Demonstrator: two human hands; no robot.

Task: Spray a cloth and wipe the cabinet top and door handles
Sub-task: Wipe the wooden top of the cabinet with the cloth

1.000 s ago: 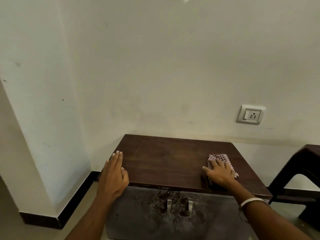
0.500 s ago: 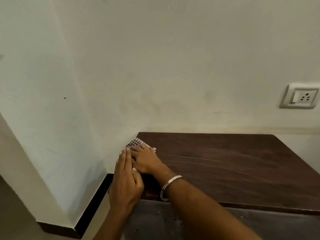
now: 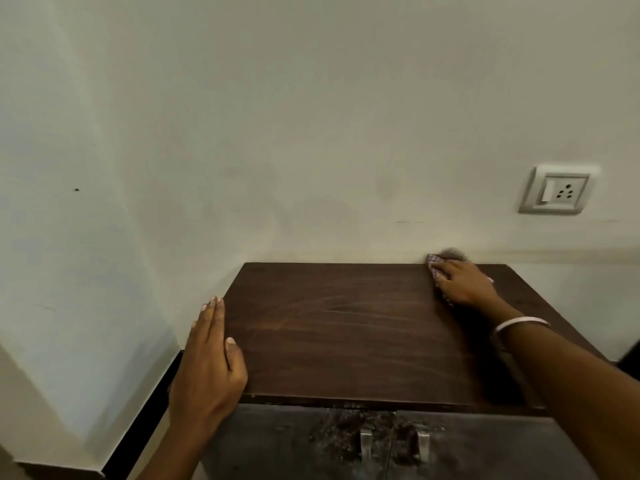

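Observation:
A dark wooden cabinet top (image 3: 346, 334) fills the middle of the view and shows faint streaks. My right hand (image 3: 465, 284) presses a small checked cloth (image 3: 433, 263) flat against the top at its back right, close to the wall; most of the cloth is hidden under the fingers. My left hand (image 3: 207, 368) rests with straight fingers on the top's front left edge. Below the front edge are two grey doors with two metal handles (image 3: 365, 445) (image 3: 423, 443) side by side, set in a worn, stained patch.
The pale wall runs right behind the cabinet, with a socket and switch plate (image 3: 556, 190) at the upper right. A wall corner with a black skirting (image 3: 145, 410) stands left of the cabinet. A dark object (image 3: 632, 362) shows at the right edge.
My right hand has swept the cloth from the back left corner across to the back right of the top. My left hand has stayed on the left edge.

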